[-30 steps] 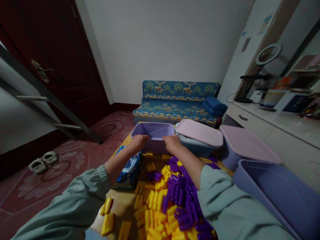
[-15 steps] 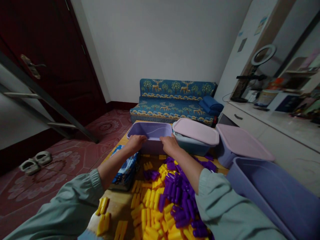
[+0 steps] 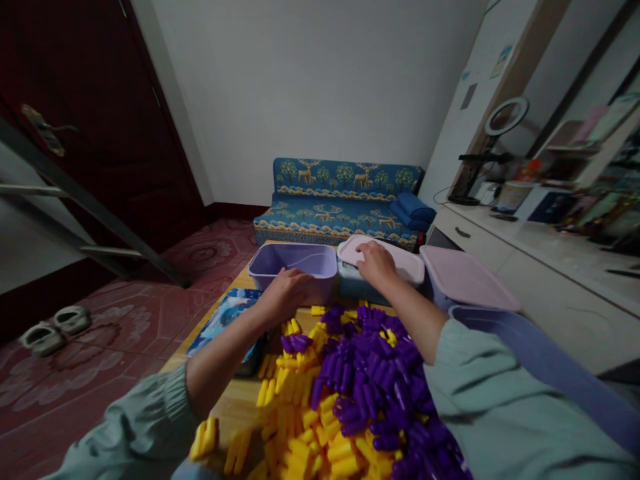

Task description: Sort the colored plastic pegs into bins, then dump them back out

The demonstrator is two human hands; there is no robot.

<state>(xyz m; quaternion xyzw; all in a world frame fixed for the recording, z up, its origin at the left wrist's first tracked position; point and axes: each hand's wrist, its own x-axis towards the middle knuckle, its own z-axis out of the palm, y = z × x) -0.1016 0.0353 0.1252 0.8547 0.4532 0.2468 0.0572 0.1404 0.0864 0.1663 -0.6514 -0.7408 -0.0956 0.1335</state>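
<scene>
My left hand (image 3: 290, 292) is at the near rim of an open purple bin (image 3: 325, 283), its fingers bent over the edge. A thin pale line shows inside this bin. To the right, my right hand (image 3: 377, 263) is over a pink lid (image 3: 405, 263), fingers apart and slightly bent; whether they press on it is hard to tell. The lid lies askew on a blue-grey bin (image 3: 357, 280). Below my hands is a big loose heap of yellow plastic pieces (image 3: 300, 427) and purple plastic pieces (image 3: 365, 373).
A blue patterned packet (image 3: 227, 320) lies left of the heap on the wooden table (image 3: 235, 403). At right are another pink-lidded bin (image 3: 465, 277) and an open purple-blue bin (image 3: 540, 360). Beyond are a patterned sofa (image 3: 325, 210), a ladder (image 3: 115, 227) and a white counter (image 3: 530, 233).
My right hand has left the purple bin's rim and moved right over the pink lid. My left hand stays at the rim. The view has shifted slightly, showing more of the heap.
</scene>
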